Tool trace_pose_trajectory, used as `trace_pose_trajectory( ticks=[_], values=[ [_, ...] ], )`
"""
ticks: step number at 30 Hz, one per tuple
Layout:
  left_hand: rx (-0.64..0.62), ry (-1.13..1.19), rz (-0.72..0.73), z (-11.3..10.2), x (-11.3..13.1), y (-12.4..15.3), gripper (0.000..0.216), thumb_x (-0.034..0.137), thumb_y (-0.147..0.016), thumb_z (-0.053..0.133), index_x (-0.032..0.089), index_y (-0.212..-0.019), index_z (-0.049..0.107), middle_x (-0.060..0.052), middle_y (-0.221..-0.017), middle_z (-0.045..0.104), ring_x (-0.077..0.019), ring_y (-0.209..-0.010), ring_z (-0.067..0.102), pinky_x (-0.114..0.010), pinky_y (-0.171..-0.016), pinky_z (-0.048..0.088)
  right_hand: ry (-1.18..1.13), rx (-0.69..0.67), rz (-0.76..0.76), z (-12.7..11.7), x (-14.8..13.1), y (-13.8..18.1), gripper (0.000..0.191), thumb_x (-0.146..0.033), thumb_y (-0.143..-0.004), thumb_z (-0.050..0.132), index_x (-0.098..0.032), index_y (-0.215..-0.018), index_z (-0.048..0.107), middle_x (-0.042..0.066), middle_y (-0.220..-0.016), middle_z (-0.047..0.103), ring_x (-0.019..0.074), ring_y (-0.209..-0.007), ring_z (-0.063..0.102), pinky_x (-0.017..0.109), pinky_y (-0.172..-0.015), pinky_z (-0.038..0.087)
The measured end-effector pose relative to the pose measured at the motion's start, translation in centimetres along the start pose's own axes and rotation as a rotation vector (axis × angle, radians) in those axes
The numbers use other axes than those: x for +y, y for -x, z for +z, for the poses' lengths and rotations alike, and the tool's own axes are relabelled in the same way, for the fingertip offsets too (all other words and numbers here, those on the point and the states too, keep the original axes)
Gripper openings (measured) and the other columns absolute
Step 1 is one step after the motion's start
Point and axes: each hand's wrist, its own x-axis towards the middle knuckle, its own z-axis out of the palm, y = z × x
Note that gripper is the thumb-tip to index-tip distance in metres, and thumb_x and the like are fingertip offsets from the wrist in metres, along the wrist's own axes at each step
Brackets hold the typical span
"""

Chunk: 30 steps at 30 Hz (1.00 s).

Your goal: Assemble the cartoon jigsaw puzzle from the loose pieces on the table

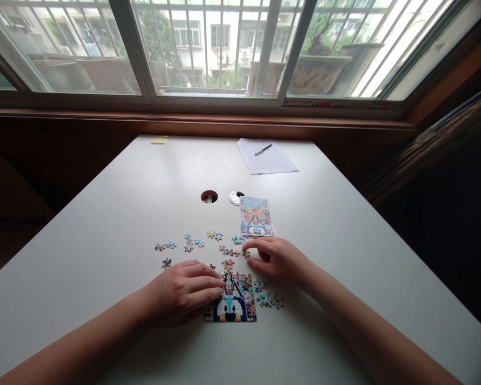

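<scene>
A partly joined jigsaw puzzle [230, 307] lies flat near the front of the table, showing a blue cartoon dog's face. Over its left side rests my left hand [190, 286], fingers stretched out together and fingertips touching the puzzle; it hides that edge. My right hand [276, 259] is beyond the puzzle's upper right, with thumb and forefinger pinched round a small jigsaw piece [246, 254]. Loose jigsaw pieces [268, 299] cluster right of the puzzle, and others [188, 243] are scattered behind it. A picture card [257, 216] of the same dog lies just past my right hand.
Two round holes pass through the white table [104, 214]: an open one [209, 197] and one with a metal ring [236, 198]. Toward the window lie paper sheets [268, 160] with a pen [263, 149] on top, and a yellow sticky note [159, 140].
</scene>
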Motion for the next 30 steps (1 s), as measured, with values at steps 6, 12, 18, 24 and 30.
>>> trace_pose_trajectory(
  ticks=[6,12,18,24,30],
  values=[
    [0.007,0.000,0.000,0.0,0.0,0.0,0.029,0.018,-0.095,0.053,0.015,-0.124,0.057,-0.011,-0.120,0.071,-0.0227,-0.114,0.063,-0.037,-0.094,0.053,-0.019,-0.032,-0.008,-0.2,0.3,0.0,0.021,-0.026,-0.090,0.061,-0.025,-0.109,0.071,0.001,-0.080,0.067,0.0136,-0.067,0.056,0.025,-0.067,0.042],
    [0.013,0.006,-0.009,-0.1,0.1,-0.1,0.028,0.018,-0.096,0.052,0.016,-0.123,0.058,-0.011,-0.118,0.071,-0.0230,-0.113,0.064,-0.037,-0.093,0.053,-0.025,-0.026,-0.009,-0.1,0.4,-0.1,0.020,-0.026,-0.091,0.063,-0.026,-0.108,0.073,0.001,-0.081,0.069,0.0142,-0.069,0.059,0.026,-0.069,0.043],
    [-0.001,0.009,-0.013,-0.2,0.1,-0.1,0.029,0.018,-0.096,0.051,0.017,-0.125,0.057,-0.011,-0.120,0.071,-0.0227,-0.114,0.063,-0.037,-0.093,0.053,-0.008,0.016,-0.002,0.4,0.3,-0.1,0.020,-0.025,-0.092,0.063,-0.029,-0.110,0.072,0.000,-0.086,0.072,0.0145,-0.074,0.063,0.026,-0.072,0.045],
    [0.003,-0.039,-0.027,-0.3,0.2,0.0,0.031,0.016,-0.093,0.056,0.016,-0.124,0.058,-0.008,-0.120,0.070,-0.0240,-0.118,0.058,-0.039,-0.095,0.051,-0.012,0.046,0.023,0.5,0.2,-0.1,0.020,-0.028,-0.092,0.064,-0.029,-0.111,0.071,0.000,-0.090,0.072,0.0136,-0.072,0.062,0.026,-0.071,0.045],
    [0.067,-0.192,-0.189,-1.3,0.1,0.0,0.032,0.016,-0.092,0.060,0.023,-0.122,0.062,-0.005,-0.110,0.068,-0.0245,-0.104,0.054,-0.042,-0.090,0.050,-0.037,0.038,0.022,0.2,0.3,-0.1,0.016,-0.030,-0.092,0.067,-0.027,-0.106,0.072,0.000,-0.091,0.069,0.0129,-0.068,0.059,0.027,-0.071,0.046]
  ],
)
